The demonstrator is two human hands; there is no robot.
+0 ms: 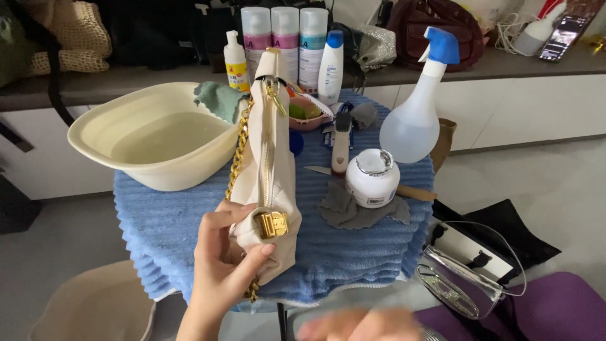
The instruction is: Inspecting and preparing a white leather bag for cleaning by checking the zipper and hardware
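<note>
My left hand [219, 271] grips the near end of a cream handbag [268, 158] with a gold chain strap and a gold clasp. It holds the bag upright over the blue ribbed towel [353, 252] that covers a small table. My right hand [360, 325] is blurred at the bottom edge, fingers apart, holding nothing. It hovers below the table's front edge, apart from the bag.
A cream basin of water [151, 136] with a green cloth sits at left. A white jar [372, 179] on a grey cloth, a brush [341, 142], a spray bottle [416, 107] and several bottles stand behind. A clear bag [457, 284] lies on the floor at right.
</note>
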